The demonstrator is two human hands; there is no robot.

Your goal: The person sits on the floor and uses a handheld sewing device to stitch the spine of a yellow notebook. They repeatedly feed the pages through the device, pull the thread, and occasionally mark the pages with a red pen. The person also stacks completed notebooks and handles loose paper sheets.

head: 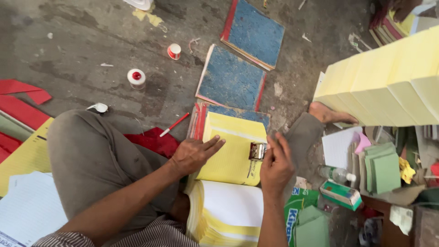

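Sitting on the floor, a person has a thick stack of yellow-edged paper with a white top sheet (231,210) right by the lap, easy to reach. Just past it lies a yellow lined paper pad (232,151). The left hand (194,153) lies open and flat on it, so it seems to keep the pad from sliding. The right hand (275,164) is closed around a small shiny metal stamping tool (257,151) at the pad's right edge. Farther off, two blue hard-cover books with red edges (231,80) lie apart on the grey concrete floor (91,45), near two little white glue bottles with red tops (136,77).
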